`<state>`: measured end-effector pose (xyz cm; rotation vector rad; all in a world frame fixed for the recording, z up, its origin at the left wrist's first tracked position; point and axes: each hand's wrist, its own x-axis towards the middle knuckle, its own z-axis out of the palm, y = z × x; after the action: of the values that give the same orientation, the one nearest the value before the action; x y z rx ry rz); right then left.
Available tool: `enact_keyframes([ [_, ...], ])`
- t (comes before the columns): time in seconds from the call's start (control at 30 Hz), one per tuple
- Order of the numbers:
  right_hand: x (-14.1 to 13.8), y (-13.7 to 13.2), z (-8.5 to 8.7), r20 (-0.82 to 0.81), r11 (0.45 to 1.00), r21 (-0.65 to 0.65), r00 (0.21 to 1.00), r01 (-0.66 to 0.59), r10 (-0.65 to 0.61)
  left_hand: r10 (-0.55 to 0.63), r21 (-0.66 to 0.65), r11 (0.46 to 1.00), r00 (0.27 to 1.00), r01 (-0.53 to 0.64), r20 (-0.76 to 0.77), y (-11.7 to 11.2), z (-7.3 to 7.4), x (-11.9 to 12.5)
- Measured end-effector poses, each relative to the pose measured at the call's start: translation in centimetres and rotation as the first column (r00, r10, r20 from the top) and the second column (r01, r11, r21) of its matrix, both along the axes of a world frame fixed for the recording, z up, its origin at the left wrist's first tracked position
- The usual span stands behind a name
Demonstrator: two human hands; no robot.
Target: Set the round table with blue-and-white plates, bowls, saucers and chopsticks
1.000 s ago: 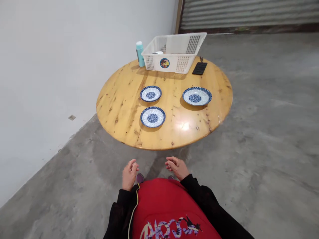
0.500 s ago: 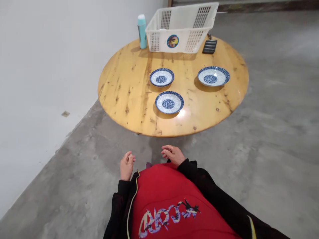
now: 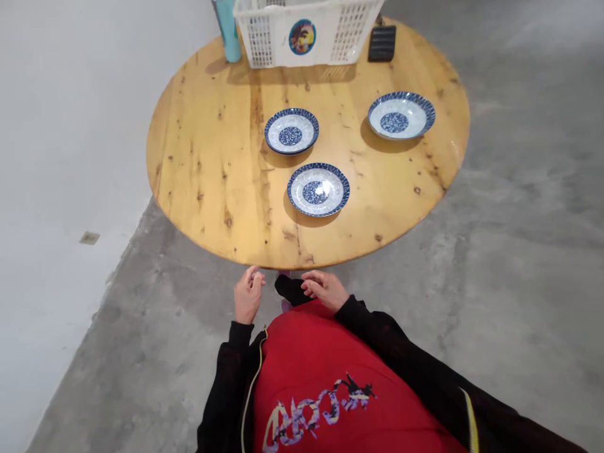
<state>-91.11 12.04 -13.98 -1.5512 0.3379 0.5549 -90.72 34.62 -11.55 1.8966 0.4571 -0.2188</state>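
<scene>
My left hand (image 3: 248, 296) hovers just off the near edge of the round wooden table (image 3: 207, 157), fingers loosely bent and apart, holding nothing. To its right, my right hand (image 3: 326, 290) is in front of my red shirt, likewise relaxed and empty. Nearest to both hands on the tabletop is a blue-and-white patterned plate (image 3: 302, 195) with light glinting on it. Behind it to the left lies a second such plate (image 3: 278, 131). A third plate (image 3: 410, 116), slightly larger, sits farther right.
A white plastic basket (image 3: 325, 38) with a round sticker stands at the table's back. Left of it is a light-blue bottle (image 3: 229, 38), cut off by the frame. A small black ridged object (image 3: 382, 44) lies to its right. A white wall (image 3: 70, 126) is on the left.
The table and plates have come closer and appear larger as I moved forward. The left hand sits higher in view, close to the table edge. One foot now shows below the table.
</scene>
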Motion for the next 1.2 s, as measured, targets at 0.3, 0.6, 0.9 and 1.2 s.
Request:
enact_keyframes([
  [0.3,9.2,5.7,1.6,0.11,0.991,0.13,0.993,0.027,-0.041,-0.167,0.065,0.983,0.982,0.173,-0.085,1.7,2.6,10.7],
  [0.6,13.1,6.6,2.3,0.093,0.982,0.133,0.985,0.131,-0.144,-0.22,-0.017,0.975,0.974,0.22,-0.048,1.7,2.2,19.2],
  [0.9,22.3,2.4,3.8,0.277,0.92,-0.074,0.894,0.386,-0.353,-0.395,0.159,0.908,0.918,0.386,0.025,1.5,2.3,34.0],
  [1.2,33.5,-0.7,2.1,0.351,0.608,-0.596,0.851,0.524,-0.39,-0.637,0.493,0.665,0.771,0.561,-0.017,-0.1,3.1,46.3],
])
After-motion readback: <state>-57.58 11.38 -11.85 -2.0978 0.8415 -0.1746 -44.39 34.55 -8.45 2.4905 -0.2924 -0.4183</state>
